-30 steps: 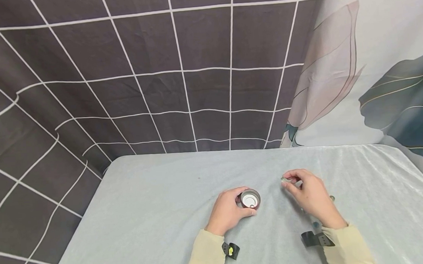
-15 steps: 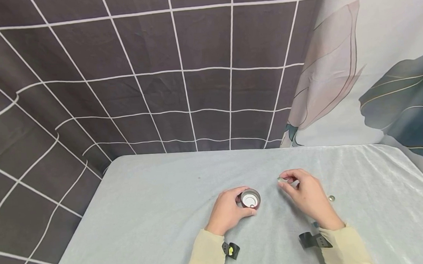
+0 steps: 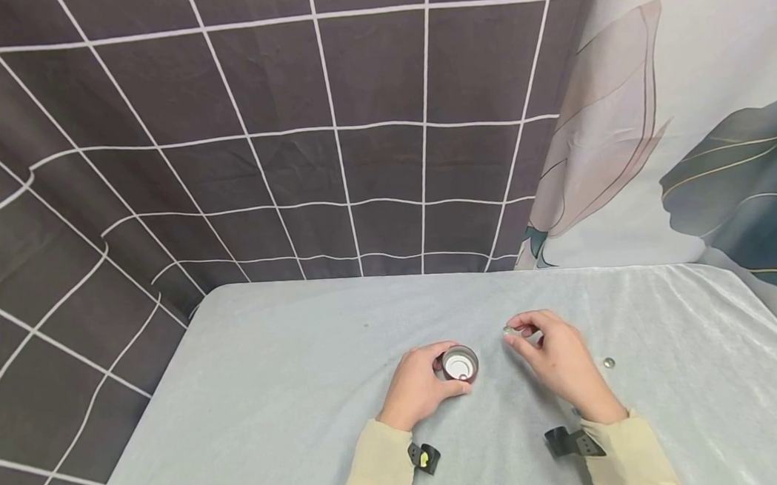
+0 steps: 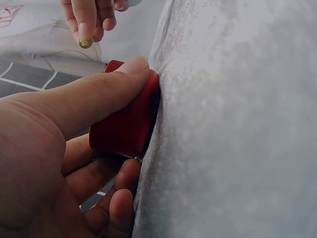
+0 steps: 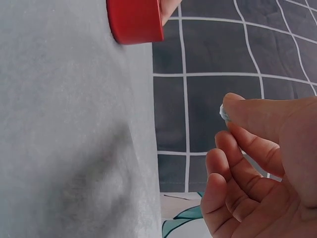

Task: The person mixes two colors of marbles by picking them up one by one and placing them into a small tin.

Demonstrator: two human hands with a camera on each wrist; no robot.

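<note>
With thumb and fingers, my left hand [image 3: 416, 388] grips a red round tin [image 4: 130, 116] from its left side; the tin stands upright on the table, mouth up. In the head view its pale inside shows, with a small round thing [image 3: 463, 377] near the front of it. To the right of the tin, my right hand [image 3: 555, 351] is raised over the cloth and pinches a glass marble [image 5: 224, 113] between thumb and index finger. A yellowish swirl shows in this marble [image 4: 85, 43] in the left wrist view. The other right fingers are loosely curled.
Another marble [image 3: 609, 362] lies on the cloth right of my right wrist. A bluish one [image 3: 576, 412] is partly hidden by that wrist. The table [image 3: 289, 367] has a pale velvety cover. Behind it hangs a dark gridded curtain [image 3: 383, 161].
My right hand has moved a little left toward the tin with the marble, uncovering the marble on the cloth to its right. The left hand and tin have stayed in place.
</note>
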